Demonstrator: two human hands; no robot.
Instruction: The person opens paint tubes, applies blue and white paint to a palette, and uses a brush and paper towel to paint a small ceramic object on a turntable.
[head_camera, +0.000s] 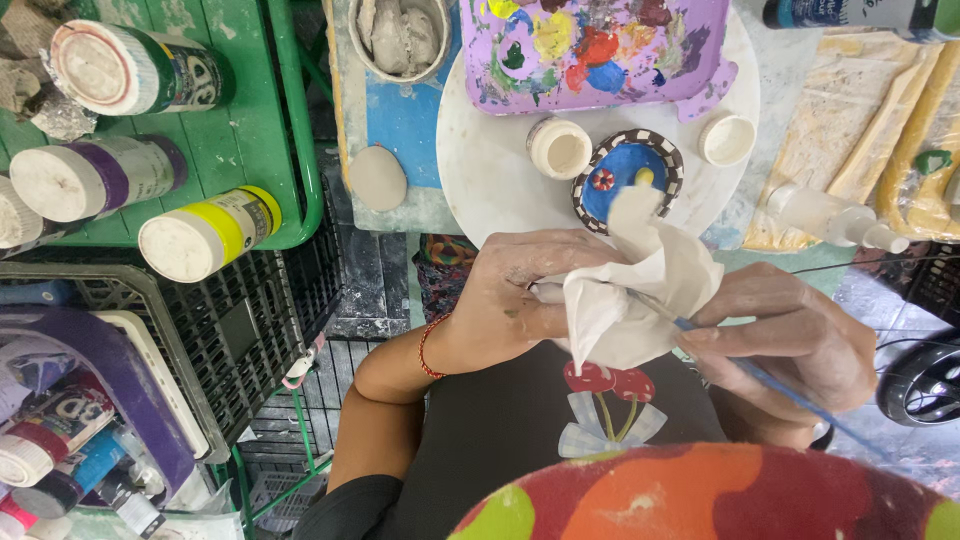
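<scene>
Two hands, the left hand (520, 295) and the right hand (790, 335), share one white cloth (640, 290) and one thin brush (770, 385). On the round white surface (480, 170): one purple palette (600, 45), one small painted bowl (628, 178), two little white jars (559, 148) (727, 138). Three paint tubs lie in the green tray (290, 150).

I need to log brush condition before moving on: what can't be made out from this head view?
- Paintbrush bristles: wrapped in the white cloth held by the left hand.
- Right hand fingertips: partly behind the cloth.
- Purple palette: cut off by the top edge.
- Small blue painted dish: near rim covered by the cloth.
</scene>
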